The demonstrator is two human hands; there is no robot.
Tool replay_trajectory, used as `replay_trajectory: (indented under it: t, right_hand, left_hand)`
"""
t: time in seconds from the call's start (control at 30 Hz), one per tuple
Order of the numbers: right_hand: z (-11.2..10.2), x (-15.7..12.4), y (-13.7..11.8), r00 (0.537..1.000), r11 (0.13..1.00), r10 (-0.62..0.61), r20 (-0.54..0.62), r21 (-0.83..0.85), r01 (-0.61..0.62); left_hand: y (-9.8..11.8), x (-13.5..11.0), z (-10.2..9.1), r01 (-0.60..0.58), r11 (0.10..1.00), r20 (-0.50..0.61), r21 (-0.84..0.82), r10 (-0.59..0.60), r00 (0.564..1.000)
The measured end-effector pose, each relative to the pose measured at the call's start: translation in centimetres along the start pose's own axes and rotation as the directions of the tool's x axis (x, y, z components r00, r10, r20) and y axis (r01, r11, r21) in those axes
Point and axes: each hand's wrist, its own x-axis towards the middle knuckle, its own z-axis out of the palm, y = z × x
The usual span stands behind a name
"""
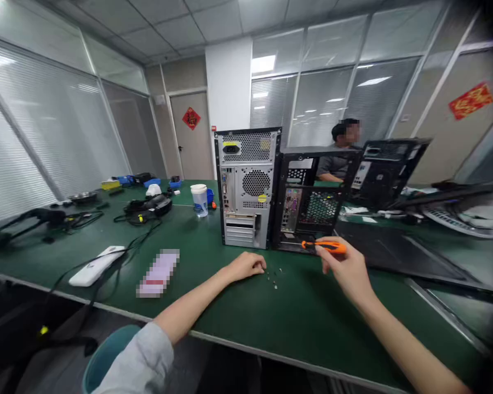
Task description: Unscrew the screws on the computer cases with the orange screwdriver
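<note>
Fingers, right hand [349,271]: closed around an orange-handled screwdriver [332,248], held roughly level before the lower rear of a black computer case [318,208]. Cannot tell whether touching it; blade not made out. Fingers, left hand [246,266]: half curled, resting on the green tabletop [238,317] just beside scattered small screws [275,287]; cannot tell if pinching one. Immediately left of the black case: silver-backed computer tower [257,183], upright, rear toward the camera.

Step, as judged: screw work low on the black case's rear, with loose screws kept within reach. Next move, as judged: calls for tip squared to a screw head, steady pressure, no drift sideways.

Writing: on the red door diamond [191,118], appears to read "福". On the tilted red sign [471,101], gold characters, not legible. On the tower, yellow stickers [262,198], print too small. On the white tub [199,191], blue label, unreadable. No brand legible.
</note>
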Motion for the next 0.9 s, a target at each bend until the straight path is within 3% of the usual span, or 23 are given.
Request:
replay_trajectory:
  t: [0.23,0.3,0.43,0.57,0.67,0.77,0.9]
  right_hand:
    - [1.2,2.2,-2.6,0.999,0.967,0.027,0.036,0.252,-0.035]
    - [1.5,2.7,-3.6,0.999,0.958,0.002,0.052,0.287,-0.017]
    - [2.1,3.4,-5.2,0.995,0.947,-0.039,0.090,0.321,0.008]
    - [3.1,3.5,-6.2,0.985,0.938,-0.076,0.153,0.347,0.019]
    - [3.8,3.3,-6.8,0.974,0.933,-0.114,0.195,0.357,0.038]
    - [4.2,3.0,-7.3,0.960,0.938,-0.173,0.220,0.335,0.092]
    - [4.4,2.2,-8.1,0.942,0.947,-0.262,0.208,0.242,0.210]
  left_hand:
    - [0.0,0.1,-0.5,-0.029,0.998,-0.027,-0.052,0.028,0.999]
    - [0.0,0.3,-1.3,-0.034,0.993,-0.054,-0.109,0.029,0.998]
    - [0.3,0.5,-4.1,-0.036,0.973,-0.209,-0.227,-0.012,0.978]
    - [1.4,0.1,-7.4,-0.143,0.776,-0.411,-0.615,-0.161,0.897]
    - [2.5,-0.5,-8.9,-0.284,0.593,-0.515,-0.754,-0.265,0.815]
    - [3.3,-1.1,-9.2,-0.381,0.415,-0.537,-0.826,-0.373,0.756]
    - [4.1,-1.3,-8.6,-0.453,0.237,-0.511,-0.860,-0.438,0.740]
